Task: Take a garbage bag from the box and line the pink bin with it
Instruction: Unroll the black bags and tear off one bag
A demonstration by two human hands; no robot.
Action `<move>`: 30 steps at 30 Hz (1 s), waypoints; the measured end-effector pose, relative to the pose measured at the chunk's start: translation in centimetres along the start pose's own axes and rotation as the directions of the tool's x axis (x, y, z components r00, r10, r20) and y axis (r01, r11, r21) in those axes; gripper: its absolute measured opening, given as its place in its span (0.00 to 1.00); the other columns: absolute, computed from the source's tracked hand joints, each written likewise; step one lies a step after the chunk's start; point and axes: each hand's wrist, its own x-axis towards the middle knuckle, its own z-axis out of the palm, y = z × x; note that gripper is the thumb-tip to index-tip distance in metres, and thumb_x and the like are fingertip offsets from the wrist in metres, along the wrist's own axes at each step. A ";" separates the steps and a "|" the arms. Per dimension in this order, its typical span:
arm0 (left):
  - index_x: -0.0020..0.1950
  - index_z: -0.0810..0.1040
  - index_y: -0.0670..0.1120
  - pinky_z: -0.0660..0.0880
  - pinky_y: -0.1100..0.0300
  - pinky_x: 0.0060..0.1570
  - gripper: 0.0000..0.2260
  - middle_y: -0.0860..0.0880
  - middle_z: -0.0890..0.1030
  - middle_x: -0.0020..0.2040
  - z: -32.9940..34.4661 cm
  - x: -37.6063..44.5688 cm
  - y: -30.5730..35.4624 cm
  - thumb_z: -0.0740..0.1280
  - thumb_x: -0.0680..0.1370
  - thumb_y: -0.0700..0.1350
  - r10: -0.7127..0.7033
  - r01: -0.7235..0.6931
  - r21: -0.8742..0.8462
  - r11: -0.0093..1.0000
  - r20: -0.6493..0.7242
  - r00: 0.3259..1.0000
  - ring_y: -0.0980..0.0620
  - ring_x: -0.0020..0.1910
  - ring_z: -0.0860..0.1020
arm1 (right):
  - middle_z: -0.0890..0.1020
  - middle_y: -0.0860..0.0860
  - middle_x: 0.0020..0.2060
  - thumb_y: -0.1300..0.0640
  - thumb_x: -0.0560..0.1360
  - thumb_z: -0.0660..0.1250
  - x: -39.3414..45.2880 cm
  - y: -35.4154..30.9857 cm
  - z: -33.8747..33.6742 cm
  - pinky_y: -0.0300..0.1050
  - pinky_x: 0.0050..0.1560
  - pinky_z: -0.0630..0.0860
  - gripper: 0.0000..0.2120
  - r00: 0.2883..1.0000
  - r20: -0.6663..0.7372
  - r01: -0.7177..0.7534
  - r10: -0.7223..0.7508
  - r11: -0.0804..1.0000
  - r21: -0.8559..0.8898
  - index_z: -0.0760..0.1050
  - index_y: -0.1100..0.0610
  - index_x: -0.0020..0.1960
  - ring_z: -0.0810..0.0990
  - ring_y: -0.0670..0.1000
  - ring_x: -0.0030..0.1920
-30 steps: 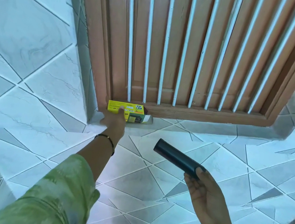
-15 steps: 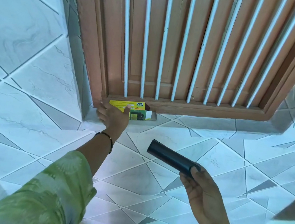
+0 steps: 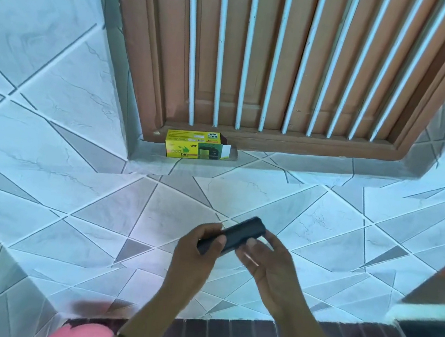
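Both hands (image 3: pixel 197 252) (image 3: pixel 268 263) grip black bag roll (image 3: pixel 235 235) | box (image 3: pixel 194 149) on sill, well beyond | pink bin (image 3: pixel 80 335) below

place: home, tiled room | cues: tiled wall (image 3: pixel 43 202), barred wooden window (image 3: pixel 257 60), sill (image 3: pixel 300 164)

Both forearms reach forward, wrists close together — the left hand (image 3: pixel 196 252) and right hand (image 3: pixel 265 263) meet at centre, fingers curled, thumbs on top.
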 end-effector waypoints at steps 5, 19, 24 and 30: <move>0.46 0.79 0.57 0.76 0.68 0.45 0.06 0.61 0.83 0.45 0.4 -3.4 -1.2 0.69 0.74 0.45 -0.008 0.010 0.009 1.000 -0.129 0.992 0.62 0.43 0.81 | 0.85 0.56 0.40 0.69 0.71 0.68 -1.4 1.5 0.8 0.48 0.47 0.82 0.11 0.999 -0.035 -0.033 0.028 0.986 -0.164 0.76 0.64 0.53 0.84 0.55 0.43; 0.38 0.79 0.47 0.71 0.69 0.33 0.08 0.53 0.82 0.33 1.2 -7.2 -2.0 0.66 0.77 0.45 -0.012 0.037 0.076 0.996 -0.313 0.950 0.57 0.33 0.78 | 0.82 0.60 0.44 0.60 0.75 0.65 -5.1 3.3 -0.2 0.58 0.51 0.77 0.08 0.960 -0.076 -0.277 0.270 0.953 -0.122 0.77 0.64 0.51 0.79 0.59 0.47; 0.37 0.80 0.48 0.75 0.63 0.39 0.09 0.51 0.83 0.33 0.7 -7.5 -2.5 0.66 0.77 0.46 -0.147 0.150 -0.018 0.989 -0.338 0.929 0.55 0.34 0.79 | 0.82 0.61 0.49 0.61 0.73 0.68 -5.3 2.5 -1.8 0.57 0.52 0.77 0.09 0.918 -0.083 -0.389 0.389 0.921 0.015 0.78 0.65 0.51 0.79 0.61 0.50; 0.43 0.81 0.41 0.80 0.54 0.42 0.11 0.42 0.84 0.40 -0.6 -7.7 -2.8 0.69 0.74 0.49 -0.503 0.434 -0.421 0.797 -0.065 0.862 0.44 0.40 0.81 | 0.85 0.61 0.48 0.60 0.69 0.70 -5.7 1.8 -3.2 0.57 0.51 0.78 0.17 0.899 0.007 -0.437 0.439 0.896 -0.073 0.77 0.66 0.55 0.81 0.62 0.52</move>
